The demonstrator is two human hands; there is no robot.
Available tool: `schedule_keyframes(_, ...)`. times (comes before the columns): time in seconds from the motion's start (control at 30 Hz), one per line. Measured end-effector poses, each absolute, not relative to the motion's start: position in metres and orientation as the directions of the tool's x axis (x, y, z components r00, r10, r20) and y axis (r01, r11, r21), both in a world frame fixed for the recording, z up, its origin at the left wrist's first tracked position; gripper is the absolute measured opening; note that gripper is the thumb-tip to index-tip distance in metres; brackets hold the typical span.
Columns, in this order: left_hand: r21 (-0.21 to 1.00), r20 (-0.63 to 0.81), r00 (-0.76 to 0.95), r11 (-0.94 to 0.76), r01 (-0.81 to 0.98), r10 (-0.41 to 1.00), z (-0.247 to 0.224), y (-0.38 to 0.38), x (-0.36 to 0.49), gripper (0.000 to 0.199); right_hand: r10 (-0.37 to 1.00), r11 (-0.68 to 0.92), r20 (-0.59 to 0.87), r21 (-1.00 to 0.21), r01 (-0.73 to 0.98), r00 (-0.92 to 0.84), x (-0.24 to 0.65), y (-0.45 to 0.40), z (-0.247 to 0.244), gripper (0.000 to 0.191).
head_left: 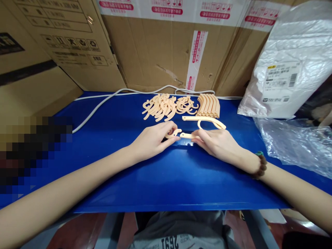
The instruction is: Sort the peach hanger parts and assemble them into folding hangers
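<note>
My left hand [154,139] pinches a small curved cream plastic piece [175,132] between thumb and fingers. Close to its right, my right hand [218,143] holds a flat cream strip [186,135] whose holed end points at the curved piece; a narrow gap seems to part the two. Just behind my right hand lie a longer cream arm [195,118] and a thin curved piece [201,125]. Farther back are a loose pile of hooked cream pieces [160,106], a small heap of cream rings or hooks [184,104] and a neat row of curved arms [209,104].
The blue table [166,183] has a white cable [103,100] along its back left. Cardboard boxes [145,52] stand behind. At the right are a white shipping bag [287,62] and clear plastic wrap [290,141]. A blurred dark object is at the left.
</note>
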State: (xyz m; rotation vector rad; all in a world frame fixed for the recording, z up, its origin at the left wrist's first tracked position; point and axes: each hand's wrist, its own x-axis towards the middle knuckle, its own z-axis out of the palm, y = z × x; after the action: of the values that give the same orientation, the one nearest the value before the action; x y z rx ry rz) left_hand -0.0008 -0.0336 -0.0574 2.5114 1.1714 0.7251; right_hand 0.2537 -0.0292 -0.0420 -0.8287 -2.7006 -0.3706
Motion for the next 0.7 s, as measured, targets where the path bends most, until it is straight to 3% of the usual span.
schedule_keyframes(0.27, 0.297, 0.250, 0.608, -0.658, 0.692, 0.753, -0.0544, -0.0357, -0.0009, 0.030, 0.481, 0.761, 0.429, 0.228, 0.607, -0.765, 0.2542, -0.0302, -0.0390, 0.031)
schedule_keyframes(0.7, 0.361, 0.147, 0.601, -0.608, 0.707, 0.785, -0.0531, -0.0376, 0.0017, 0.039, 0.438, 0.761, 0.328, 0.360, 0.539, -0.837, 0.2532, -0.0264, -0.0397, 0.032)
